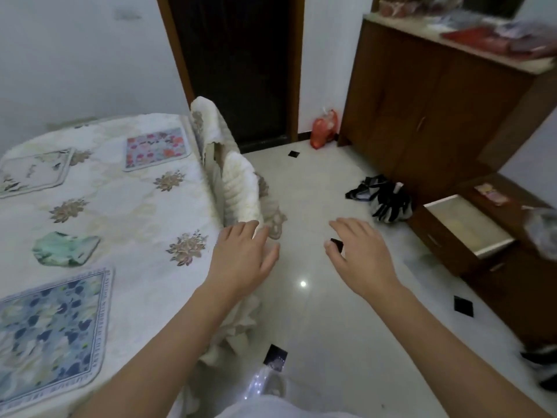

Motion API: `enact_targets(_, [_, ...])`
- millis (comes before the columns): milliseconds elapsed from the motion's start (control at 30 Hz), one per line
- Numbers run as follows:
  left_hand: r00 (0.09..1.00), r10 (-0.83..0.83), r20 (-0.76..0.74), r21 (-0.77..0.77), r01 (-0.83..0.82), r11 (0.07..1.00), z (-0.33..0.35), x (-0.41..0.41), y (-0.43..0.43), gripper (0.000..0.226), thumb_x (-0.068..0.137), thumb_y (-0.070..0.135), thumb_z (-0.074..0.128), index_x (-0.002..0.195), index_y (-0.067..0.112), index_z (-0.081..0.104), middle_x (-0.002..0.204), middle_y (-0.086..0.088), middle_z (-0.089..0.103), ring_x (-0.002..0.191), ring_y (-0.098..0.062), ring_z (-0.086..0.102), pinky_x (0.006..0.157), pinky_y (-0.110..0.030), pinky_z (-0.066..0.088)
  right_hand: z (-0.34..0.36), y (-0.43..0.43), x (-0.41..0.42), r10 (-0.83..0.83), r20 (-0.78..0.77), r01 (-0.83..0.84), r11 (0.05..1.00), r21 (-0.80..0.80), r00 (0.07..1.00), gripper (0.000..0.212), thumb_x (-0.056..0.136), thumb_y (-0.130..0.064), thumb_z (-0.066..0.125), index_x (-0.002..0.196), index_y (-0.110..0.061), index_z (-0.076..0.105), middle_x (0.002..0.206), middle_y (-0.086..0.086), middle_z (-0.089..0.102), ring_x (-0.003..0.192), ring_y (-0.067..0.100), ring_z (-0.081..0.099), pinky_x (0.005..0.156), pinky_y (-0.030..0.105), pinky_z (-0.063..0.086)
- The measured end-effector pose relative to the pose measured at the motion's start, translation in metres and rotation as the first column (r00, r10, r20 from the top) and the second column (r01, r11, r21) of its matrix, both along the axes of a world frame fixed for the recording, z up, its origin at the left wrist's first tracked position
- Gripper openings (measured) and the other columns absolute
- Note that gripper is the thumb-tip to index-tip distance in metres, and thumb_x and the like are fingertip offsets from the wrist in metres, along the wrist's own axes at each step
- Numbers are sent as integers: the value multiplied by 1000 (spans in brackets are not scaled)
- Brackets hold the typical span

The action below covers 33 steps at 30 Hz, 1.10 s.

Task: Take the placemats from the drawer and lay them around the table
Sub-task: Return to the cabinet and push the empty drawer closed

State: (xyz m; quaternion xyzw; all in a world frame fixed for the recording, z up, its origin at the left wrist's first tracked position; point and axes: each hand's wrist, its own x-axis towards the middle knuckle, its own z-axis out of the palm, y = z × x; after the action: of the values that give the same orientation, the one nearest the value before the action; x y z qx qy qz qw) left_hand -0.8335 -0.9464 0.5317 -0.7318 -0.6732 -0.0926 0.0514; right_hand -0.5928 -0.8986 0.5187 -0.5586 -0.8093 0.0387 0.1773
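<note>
At eight o'clock the left edge cut off the blue placemat [51,336], and the pale placemat [33,173] at ten likewise. Toward two, I found the clutter [488,37] on the cabinet [422,101] too blurred to name. The drawer [437,236] at three was unreadable inside.

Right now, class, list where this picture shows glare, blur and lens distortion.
Head view: a glare spot on the glossy floor between the left hand and right hand. Head view: the clutter on the cabinet top, upper right, is smeared by blur. Head view: the door frame leans, wide-angle distortion.
</note>
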Motion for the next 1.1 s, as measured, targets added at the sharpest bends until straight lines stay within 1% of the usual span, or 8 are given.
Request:
enact_targets(133, [990, -135, 25, 0, 135, 991, -21, 25, 29, 50, 96, 49, 34, 116, 15, 64, 115, -5, 65, 104, -28, 61, 91, -41, 44, -35, -2, 17, -135, 0, 135, 991, -21, 991, 45, 98, -39, 48, 138, -18, 54, 139, 0, 56, 130, 20, 46, 110, 36, 34])
enact_targets(267, [960, -278, 14, -59, 279, 959, -47, 49, 61, 49, 97, 49, 37, 121, 15, 64, 122, -7, 66, 108, -27, 62, 93, -40, 47, -67, -4, 32, -280, 40, 282, 952, -115, 959, 48, 99, -42, 45, 142, -21, 50, 146, -1, 50, 135, 19, 41, 114, 35, 29])
enact_targets(400, [888, -460, -16, -102, 456, 884, -66, 81, 102, 49, 96, 48, 40, 121, 15, 67, 121, -8, 68, 107, -27, 66, 92, -40, 50, -84, -8, 55, -443, 37, 442, 880, -175, 896, 51, 100, -45, 42, 144, -21, 47, 149, -1, 48, 138, 19, 40, 116, 36, 26])
enact_targets(567, [758, -652, -13, -133, 645, 753, -80, 137, 143, 51, 96, 46, 38, 119, 12, 68, 118, -9, 70, 102, -29, 66, 88, -41, 51, -94, -19, 96, -640, 28, 630, 746, -215, 767, 50, 100, -44, 42, 143, -20, 49, 147, 1, 50, 138, 21, 41, 117, 39, 27])
enact_targets(667, [701, -712, -35, -148, 701, 698, -89, 174, 172, 51, 97, 47, 37, 119, 13, 68, 117, -9, 70, 101, -29, 66, 88, -41, 50, -102, -11, 121, -706, 26, 688, 680, -252, 708, 49, 101, -44, 41, 143, -20, 49, 147, 0, 50, 139, 20, 40, 117, 37, 25])
enact_targets(767, [675, -736, -54, -167, 720, 673, -98, 208, 209, 51, 97, 47, 36, 119, 14, 67, 113, -7, 69, 97, -28, 65, 87, -42, 50, -114, 20, 148, -722, 25, 699, 659, -278, 691, 50, 101, -45, 39, 144, -21, 47, 149, 0, 48, 141, 20, 37, 119, 39, 25])
enact_targets(900, [721, -692, -43, -146, 680, 718, -101, 233, 263, 50, 97, 47, 36, 121, 14, 66, 115, -5, 68, 98, -28, 64, 86, -42, 48, -119, 86, 179, -689, 10, 659, 689, -301, 725, 50, 101, -46, 38, 144, -23, 46, 149, -4, 48, 141, 19, 35, 117, 37, 25])
enact_targets(1100, [865, -501, -19, -119, 495, 861, -92, 236, 331, 50, 96, 46, 38, 117, 12, 67, 110, -7, 70, 95, -29, 66, 84, -41, 50, -100, 209, 206, -486, 17, 471, 839, -273, 874, 50, 100, -45, 38, 144, -22, 46, 147, -2, 49, 139, 20, 37, 114, 37, 28])
